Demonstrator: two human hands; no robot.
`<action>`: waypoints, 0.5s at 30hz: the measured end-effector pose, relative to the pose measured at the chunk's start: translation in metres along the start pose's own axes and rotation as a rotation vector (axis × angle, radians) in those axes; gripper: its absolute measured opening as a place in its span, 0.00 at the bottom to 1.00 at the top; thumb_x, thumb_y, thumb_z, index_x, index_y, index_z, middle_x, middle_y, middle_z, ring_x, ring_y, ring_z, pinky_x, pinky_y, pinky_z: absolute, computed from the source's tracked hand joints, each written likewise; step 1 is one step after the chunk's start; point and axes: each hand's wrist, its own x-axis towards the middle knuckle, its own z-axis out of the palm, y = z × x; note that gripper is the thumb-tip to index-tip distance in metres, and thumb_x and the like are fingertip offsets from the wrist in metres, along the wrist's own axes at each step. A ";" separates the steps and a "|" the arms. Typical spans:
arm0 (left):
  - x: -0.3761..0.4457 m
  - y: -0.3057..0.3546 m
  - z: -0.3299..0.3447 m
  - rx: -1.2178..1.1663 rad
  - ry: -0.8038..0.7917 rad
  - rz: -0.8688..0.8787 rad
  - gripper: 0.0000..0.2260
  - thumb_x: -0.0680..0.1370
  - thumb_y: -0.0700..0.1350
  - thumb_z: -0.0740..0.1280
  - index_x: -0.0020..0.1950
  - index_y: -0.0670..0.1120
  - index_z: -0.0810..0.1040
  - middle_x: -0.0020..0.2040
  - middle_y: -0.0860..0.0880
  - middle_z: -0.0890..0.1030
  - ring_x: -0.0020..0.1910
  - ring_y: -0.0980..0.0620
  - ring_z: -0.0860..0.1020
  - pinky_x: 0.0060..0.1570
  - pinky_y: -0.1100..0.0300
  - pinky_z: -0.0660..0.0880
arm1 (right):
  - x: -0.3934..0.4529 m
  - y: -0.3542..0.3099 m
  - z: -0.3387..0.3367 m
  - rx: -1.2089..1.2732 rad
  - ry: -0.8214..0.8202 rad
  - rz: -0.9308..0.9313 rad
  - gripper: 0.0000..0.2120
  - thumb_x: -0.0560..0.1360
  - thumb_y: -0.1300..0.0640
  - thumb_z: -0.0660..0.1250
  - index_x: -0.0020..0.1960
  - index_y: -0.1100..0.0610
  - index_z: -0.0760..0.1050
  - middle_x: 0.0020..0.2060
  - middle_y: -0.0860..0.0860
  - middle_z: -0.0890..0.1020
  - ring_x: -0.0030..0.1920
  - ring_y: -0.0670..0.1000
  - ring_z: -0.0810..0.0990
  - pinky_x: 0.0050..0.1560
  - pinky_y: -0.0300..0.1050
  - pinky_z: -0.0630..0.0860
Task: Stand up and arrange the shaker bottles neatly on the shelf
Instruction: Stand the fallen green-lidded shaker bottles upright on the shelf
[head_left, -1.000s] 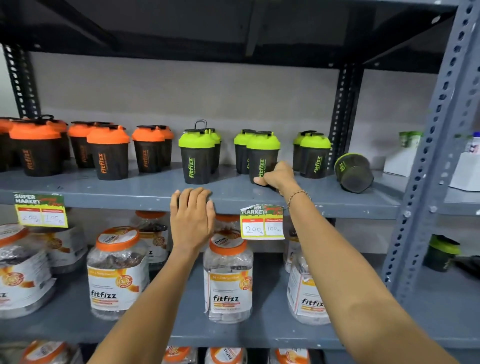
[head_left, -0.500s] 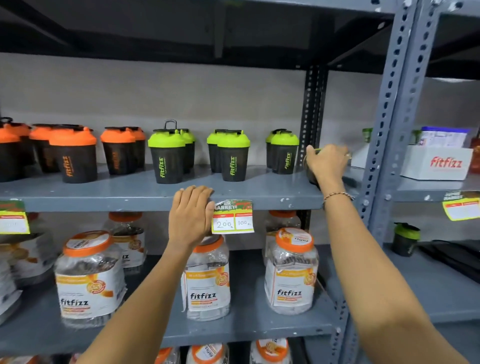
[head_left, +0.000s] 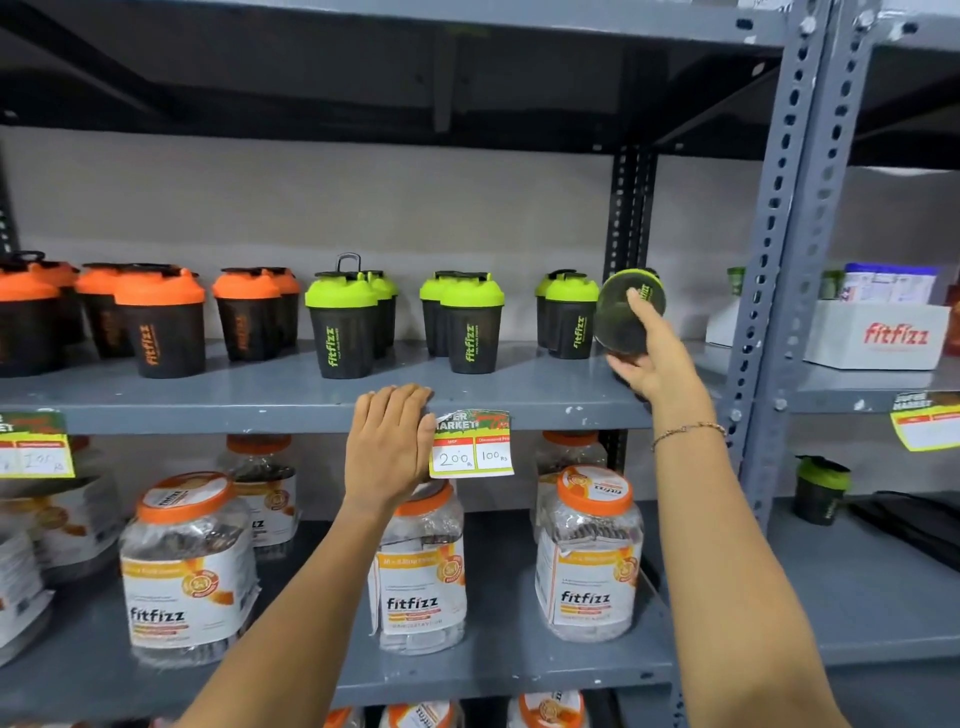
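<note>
Dark, smoky plastic shaker bottle (head_left: 629, 310), tipped base-outward at the grey metal shelf's (head_left: 545, 395) right end, looks light, rigid and smooth, so the right hand (head_left: 655, 358), fingers curled around it, should keep gripping its lower body, while the left hand (head_left: 387, 441) lies flat, fingers together.

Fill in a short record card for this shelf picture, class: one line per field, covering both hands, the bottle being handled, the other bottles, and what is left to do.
Right hand: grips the tipped shaker bottle, base towards the camera
Left hand: flat on the shelf edge, holding nothing
Green-lidded bottles: upright, in pairs
Orange-lidded bottles: upright, further left
Left to do: stand the tipped bottle beside the green ones
</note>
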 end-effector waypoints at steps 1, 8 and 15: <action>0.000 0.000 0.000 -0.002 -0.006 0.001 0.25 0.82 0.54 0.45 0.57 0.43 0.77 0.55 0.45 0.80 0.53 0.46 0.77 0.59 0.54 0.63 | 0.001 0.001 0.004 0.003 -0.070 0.027 0.16 0.69 0.50 0.75 0.52 0.53 0.75 0.52 0.51 0.81 0.57 0.52 0.78 0.60 0.47 0.75; 0.000 -0.001 -0.001 0.001 -0.021 0.012 0.26 0.82 0.55 0.44 0.58 0.43 0.77 0.56 0.45 0.81 0.54 0.45 0.78 0.60 0.54 0.63 | 0.017 0.020 0.024 -0.358 -0.128 0.030 0.29 0.63 0.65 0.78 0.63 0.65 0.74 0.55 0.58 0.82 0.56 0.54 0.81 0.48 0.44 0.78; 0.000 -0.003 0.003 0.024 0.045 0.046 0.25 0.82 0.54 0.45 0.58 0.42 0.77 0.56 0.45 0.81 0.53 0.45 0.78 0.59 0.53 0.64 | 0.030 0.031 0.028 -0.879 -0.082 -0.092 0.21 0.60 0.62 0.80 0.49 0.61 0.76 0.49 0.58 0.82 0.46 0.56 0.79 0.42 0.46 0.77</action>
